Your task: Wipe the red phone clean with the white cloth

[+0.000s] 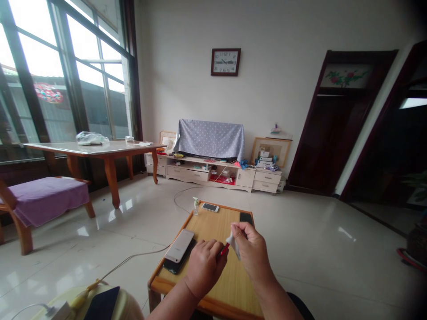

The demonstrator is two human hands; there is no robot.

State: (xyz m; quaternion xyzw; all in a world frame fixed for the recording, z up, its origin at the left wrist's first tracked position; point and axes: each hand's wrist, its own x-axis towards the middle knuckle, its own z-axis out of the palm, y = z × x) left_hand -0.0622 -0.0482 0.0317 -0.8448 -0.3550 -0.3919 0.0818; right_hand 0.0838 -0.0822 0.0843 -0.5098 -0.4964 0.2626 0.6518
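My left hand (204,266) is closed round a small red object (223,250) over the low wooden table (213,231). My right hand (254,253) pinches a small white cloth (233,244) against the red object's tip. A white phone (179,245) lies on a dark phone (176,265) just left of my left hand. Another white phone (210,207) and a small spray bottle (195,206) stand at the table's far edge. A black phone (246,218) lies beyond my right hand.
A cable (133,260) runs across the tiled floor to the left. A purple-cushioned chair (43,200) and a larger table (96,151) stand by the window. A TV cabinet (216,173) with a covered screen lines the far wall. Dark doorways open at right.
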